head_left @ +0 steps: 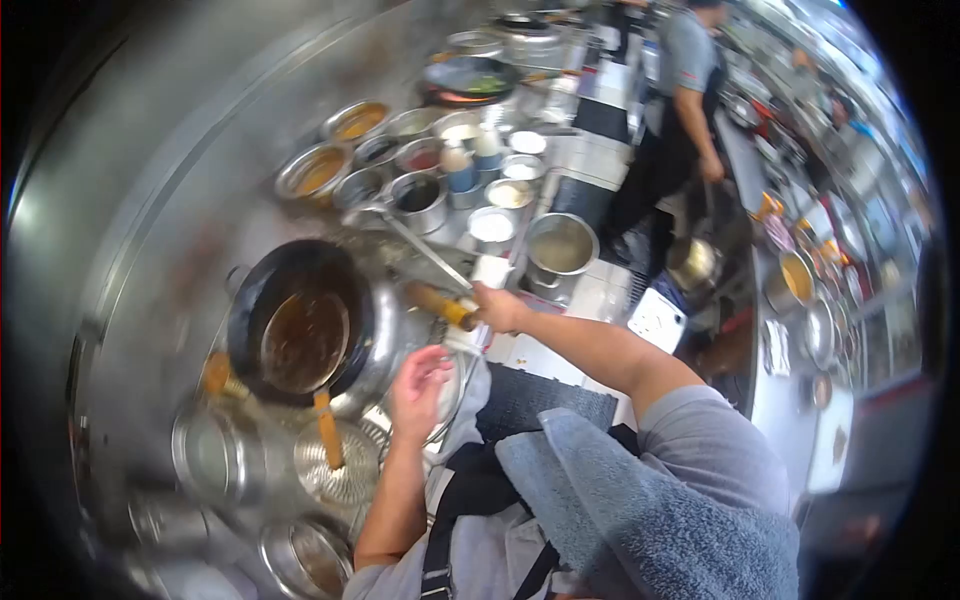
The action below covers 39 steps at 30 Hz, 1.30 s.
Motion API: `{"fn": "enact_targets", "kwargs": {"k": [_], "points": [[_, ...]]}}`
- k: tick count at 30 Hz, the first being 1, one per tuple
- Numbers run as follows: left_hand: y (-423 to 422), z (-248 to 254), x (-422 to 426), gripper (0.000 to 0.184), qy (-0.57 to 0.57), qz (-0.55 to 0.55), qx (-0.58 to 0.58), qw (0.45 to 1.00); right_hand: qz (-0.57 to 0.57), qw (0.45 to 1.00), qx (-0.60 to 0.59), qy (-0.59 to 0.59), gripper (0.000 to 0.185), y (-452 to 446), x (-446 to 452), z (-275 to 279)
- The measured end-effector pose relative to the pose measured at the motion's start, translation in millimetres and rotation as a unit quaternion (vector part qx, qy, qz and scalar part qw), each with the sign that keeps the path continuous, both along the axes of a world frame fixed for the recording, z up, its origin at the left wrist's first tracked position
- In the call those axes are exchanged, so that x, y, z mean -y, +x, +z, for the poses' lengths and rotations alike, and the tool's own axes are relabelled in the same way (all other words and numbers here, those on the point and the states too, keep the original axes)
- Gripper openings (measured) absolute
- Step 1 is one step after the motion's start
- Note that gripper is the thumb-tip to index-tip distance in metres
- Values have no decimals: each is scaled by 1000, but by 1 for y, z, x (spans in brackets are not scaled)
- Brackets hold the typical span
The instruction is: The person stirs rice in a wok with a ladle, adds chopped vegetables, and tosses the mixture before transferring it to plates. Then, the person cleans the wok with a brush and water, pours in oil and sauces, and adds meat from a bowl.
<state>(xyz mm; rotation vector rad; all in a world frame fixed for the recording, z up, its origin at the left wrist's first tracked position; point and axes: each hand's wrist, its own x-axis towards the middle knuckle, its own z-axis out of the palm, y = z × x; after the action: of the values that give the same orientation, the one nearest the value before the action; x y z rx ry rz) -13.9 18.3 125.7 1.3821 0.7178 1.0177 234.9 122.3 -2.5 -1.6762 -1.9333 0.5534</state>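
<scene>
My right hand (500, 308) is closed around the end of a long metal ladle (425, 243), which reaches over to the sauce pots. Beside that hand is a wooden handle (440, 304), pointing away from the wok. My left hand (420, 388) is raised, its fingers loosely curled and slightly apart, with nothing seen in it. To its left, a black wok (250, 325) contains brown liquid (305, 342). A wooden-handled tool (328, 430) lies across the wok's near side, over a round metal strainer (345, 475).
Several sauce pots (418, 200) and squeeze bottles (458, 170) stand beyond the wok. A large pot (562, 245) is right of them. Another wok (470, 78) sits farther back. A co-worker (690, 100) stands at the right, beside a counter with containers (790, 282).
</scene>
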Motion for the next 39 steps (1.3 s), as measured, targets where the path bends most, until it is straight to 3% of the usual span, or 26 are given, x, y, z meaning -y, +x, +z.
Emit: {"fn": "enact_targets", "kwargs": {"k": [1,2,3,5,7,10,14,22,27,29,30,31,33,34,35,36,37,38,39], "points": [[2,-4,-2,32,-13,4,1,1000,20,983,-16,180,55,17,-2,-48],[7,-3,-1,34,-35,10,7,999,23,978,-205,-25,56,27,27,-16],[14,-9,-3,34,-33,-4,6,999,18,894,-399,-202,58,32,66,40],[42,-11,-2,34,-52,-50,13,997,-28,691,-647,-321,52,55,134,88],[71,-23,-4,31,-60,-135,12,989,59,572,-749,-328,48,87,194,86],[122,-33,5,28,-91,-276,-22,957,46,609,-750,-255,43,126,306,80],[192,-41,22,28,-110,-444,-77,886,-142,636,-738,-173,50,145,457,94],[374,-57,122,30,-89,-571,-154,801,-441,539,-704,138,51,127,663,113],[471,-69,216,30,-88,-664,-211,712,-658,546,-487,180,54,204,750,102],[507,-73,251,31,-47,-724,-226,650,-757,547,-341,110,58,247,778,95],[523,-74,268,31,-41,-734,-227,638,-785,592,-156,87,65,271,797,70],[537,-74,283,31,-42,-736,-226,637,-787,591,-155,86,65,288,806,59],[560,-75,310,30,-11,-758,-235,609,-818,566,-7,-98,71,318,817,41],[567,-73,321,29,35,-761,-236,603,-811,578,5,-93,63,327,824,18],[571,-72,328,29,31,-760,-238,604,-809,580,4,-96,63,326,819,31],[574,-69,333,28,38,-763,-235,601,-778,553,-297,15,54,321,814,45],[578,-69,337,28,43,-765,-231,599,-667,468,-567,121,46,316,809,66],[580,-72,336,28,37,-762,-232,604,-587,401,-673,204,35,313,809,79],[581,-78,330,28,28,-755,-243,608,-586,403,-675,196,35,309,808,81]]}}
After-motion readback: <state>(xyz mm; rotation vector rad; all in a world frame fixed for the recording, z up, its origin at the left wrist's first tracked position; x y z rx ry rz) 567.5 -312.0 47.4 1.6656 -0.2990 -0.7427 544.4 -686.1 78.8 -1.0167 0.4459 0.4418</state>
